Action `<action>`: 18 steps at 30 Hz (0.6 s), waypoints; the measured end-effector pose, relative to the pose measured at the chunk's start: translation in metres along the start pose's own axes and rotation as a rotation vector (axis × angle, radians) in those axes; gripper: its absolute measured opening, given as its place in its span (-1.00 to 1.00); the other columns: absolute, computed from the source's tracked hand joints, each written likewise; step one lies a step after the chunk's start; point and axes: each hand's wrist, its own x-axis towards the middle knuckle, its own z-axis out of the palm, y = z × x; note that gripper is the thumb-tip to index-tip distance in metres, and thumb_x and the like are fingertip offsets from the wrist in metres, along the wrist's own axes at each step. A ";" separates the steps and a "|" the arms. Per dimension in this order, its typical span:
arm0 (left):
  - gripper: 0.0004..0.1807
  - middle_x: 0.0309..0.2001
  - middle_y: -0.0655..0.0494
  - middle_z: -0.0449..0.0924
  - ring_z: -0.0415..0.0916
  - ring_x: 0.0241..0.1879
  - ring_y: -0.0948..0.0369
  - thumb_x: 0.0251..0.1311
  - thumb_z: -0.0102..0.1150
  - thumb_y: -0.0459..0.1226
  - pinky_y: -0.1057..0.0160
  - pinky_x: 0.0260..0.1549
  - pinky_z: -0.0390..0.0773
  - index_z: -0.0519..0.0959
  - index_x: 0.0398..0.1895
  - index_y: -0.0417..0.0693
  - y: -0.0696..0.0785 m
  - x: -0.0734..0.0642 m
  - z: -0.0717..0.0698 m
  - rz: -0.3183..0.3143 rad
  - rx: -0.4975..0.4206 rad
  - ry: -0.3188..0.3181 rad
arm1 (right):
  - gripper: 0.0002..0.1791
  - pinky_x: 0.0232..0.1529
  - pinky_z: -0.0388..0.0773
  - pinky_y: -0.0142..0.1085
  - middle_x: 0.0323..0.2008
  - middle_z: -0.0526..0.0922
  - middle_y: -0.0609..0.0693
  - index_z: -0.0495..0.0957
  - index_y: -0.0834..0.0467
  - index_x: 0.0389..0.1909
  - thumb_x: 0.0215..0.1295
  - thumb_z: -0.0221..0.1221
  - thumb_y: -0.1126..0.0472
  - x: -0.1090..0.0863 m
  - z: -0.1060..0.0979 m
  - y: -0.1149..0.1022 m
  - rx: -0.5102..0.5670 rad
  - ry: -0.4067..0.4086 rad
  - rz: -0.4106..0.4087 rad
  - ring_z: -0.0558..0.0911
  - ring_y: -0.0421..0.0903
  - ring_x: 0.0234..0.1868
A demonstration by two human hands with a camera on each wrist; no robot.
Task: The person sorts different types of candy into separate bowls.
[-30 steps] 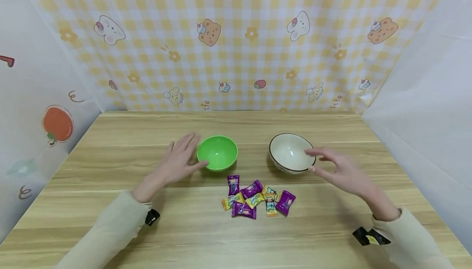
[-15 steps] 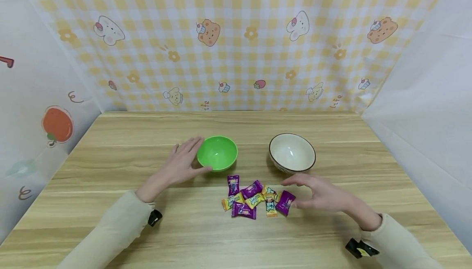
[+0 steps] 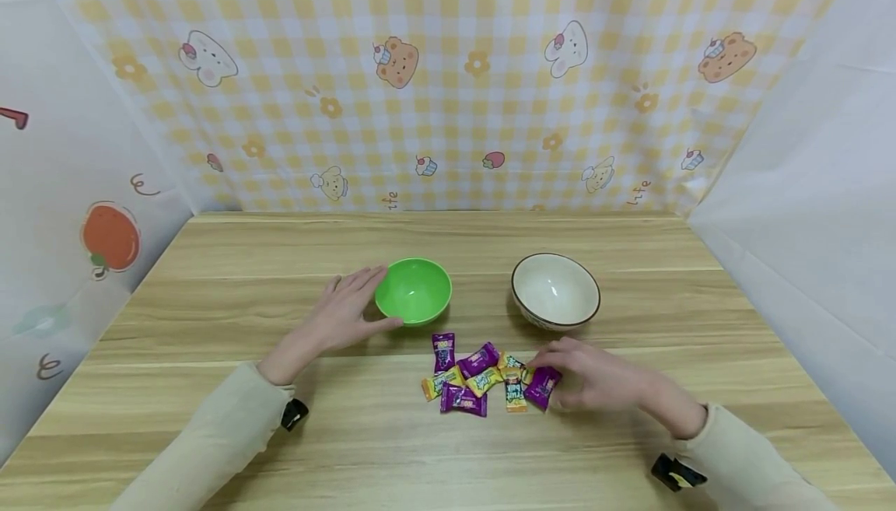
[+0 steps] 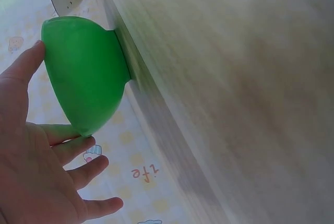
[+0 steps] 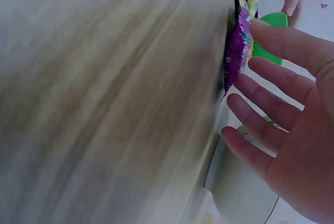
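Observation:
On the left, my left hand (image 3: 341, 315) rests against the rim of a green bowl (image 3: 413, 292), thumb at the near side and loosely extended fingers at the far side. The left wrist view shows the thumb and fingertips touching the green bowl (image 4: 83, 72). My right hand (image 3: 595, 377) is over the right end of a group of wrapped candies, its fingers spread around a purple candy (image 3: 542, 388). In the right wrist view the fingers are apart beside the purple candy (image 5: 237, 49); I cannot tell if they touch it. A yellow candy (image 3: 515, 393) lies next to it.
A white bowl with a dark rim (image 3: 555, 291) stands behind the right hand. More purple and yellow candies, such as a purple candy (image 3: 463, 400), lie left of that hand on the wooden table (image 3: 392, 456). A checked cloth (image 3: 448, 106) hangs behind.
My right hand has come from beside the white bowl toward me and left, down to the purple candy. The left hand has shifted slightly closer around the green bowl.

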 end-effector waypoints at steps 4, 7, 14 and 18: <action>0.03 0.26 -0.15 0.10 0.02 0.21 -0.11 -0.07 -0.07 0.34 -0.25 0.09 -0.11 0.08 0.29 -0.24 0.001 0.000 -0.001 0.004 0.004 0.000 | -0.49 -0.04 0.39 -0.15 -0.09 0.46 -0.08 0.49 0.18 -0.02 -0.10 0.28 0.21 0.001 0.002 0.000 -0.012 -0.014 0.013 0.40 -0.11 -0.06; 0.02 0.25 -0.15 0.11 0.03 0.20 -0.11 -0.07 -0.05 0.32 -0.24 0.09 -0.10 0.09 0.29 -0.24 0.001 0.000 -0.002 0.010 0.011 0.005 | -0.55 -0.06 0.40 -0.15 -0.13 0.46 -0.11 0.52 0.17 -0.08 -0.08 0.29 0.21 0.002 0.004 0.000 -0.020 -0.009 0.022 0.41 -0.11 -0.09; 0.00 0.25 -0.16 0.11 0.04 0.20 -0.12 -0.06 -0.02 0.29 -0.24 0.09 -0.10 0.10 0.28 -0.25 0.003 -0.001 -0.003 -0.001 0.006 -0.002 | -0.68 -0.13 0.43 -0.22 -0.22 0.45 -0.19 0.55 0.09 -0.22 -0.09 0.29 0.19 0.003 0.008 0.003 -0.025 0.012 0.046 0.41 -0.19 -0.17; 0.00 0.25 -0.16 0.11 0.04 0.20 -0.12 -0.07 -0.01 0.29 -0.24 0.09 -0.11 0.10 0.28 -0.24 0.003 -0.001 -0.003 -0.005 0.003 -0.007 | -0.67 -0.17 0.43 -0.28 -0.26 0.45 -0.23 0.52 0.05 -0.26 -0.14 0.31 0.17 0.004 0.010 0.004 0.013 0.014 0.060 0.41 -0.25 -0.22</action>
